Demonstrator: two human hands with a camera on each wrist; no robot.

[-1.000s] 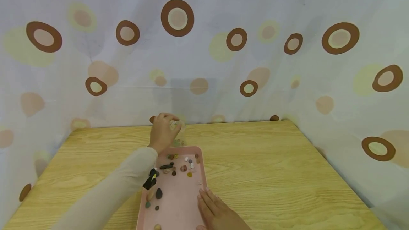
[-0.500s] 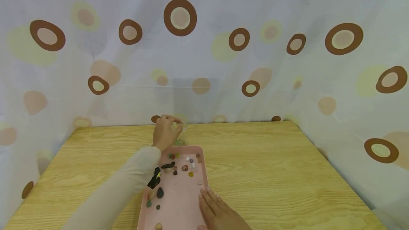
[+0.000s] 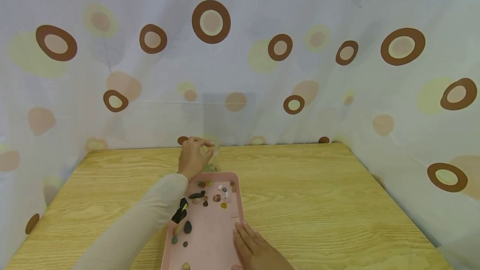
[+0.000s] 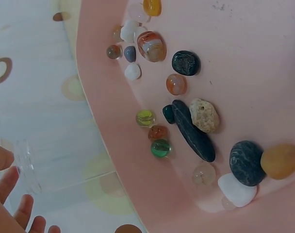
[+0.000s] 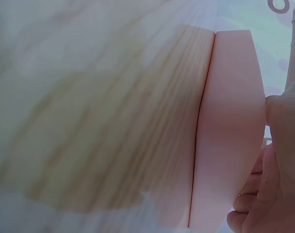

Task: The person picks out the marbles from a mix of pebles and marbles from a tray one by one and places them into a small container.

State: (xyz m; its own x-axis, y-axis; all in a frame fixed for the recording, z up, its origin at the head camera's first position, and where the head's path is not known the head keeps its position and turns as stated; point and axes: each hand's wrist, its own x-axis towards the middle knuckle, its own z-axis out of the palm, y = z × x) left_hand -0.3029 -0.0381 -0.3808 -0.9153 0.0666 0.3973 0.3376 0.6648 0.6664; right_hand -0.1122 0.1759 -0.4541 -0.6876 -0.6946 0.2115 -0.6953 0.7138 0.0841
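Note:
At the back, my left hand (image 3: pixel 193 157) is over the mouth of a clear jar (image 3: pixel 215 149), which has small greenish stones (image 3: pixel 211 168) at its bottom. Its thumb and forefinger tips come close together right at the rim; I cannot tell what is between them. In the left wrist view the same hand (image 4: pixel 9 194) shows beside the jar rim (image 4: pixel 30 167). My right hand (image 3: pixel 258 247) rests on the right rim of a pink tray (image 3: pixel 241 207), fingers straight. The right wrist view shows that hand (image 5: pixel 273 179) along the tray's outer wall (image 5: pixel 230 131).
Inside the tray lie polished stones and glass marbles, among them a long black stone (image 4: pixel 193 131), a banded red-brown stone (image 4: pixel 151 46) and a green marble (image 4: pixel 160 148). The tray stands on a wood-grain table (image 3: pixel 318 203). A patterned cloth (image 3: pixel 240 53) hangs behind it.
My left hand stays at the jar's mouth, its fingertips shifting slightly about the rim. The view drifts a little; the right hand and the stones in the tray keep their places.

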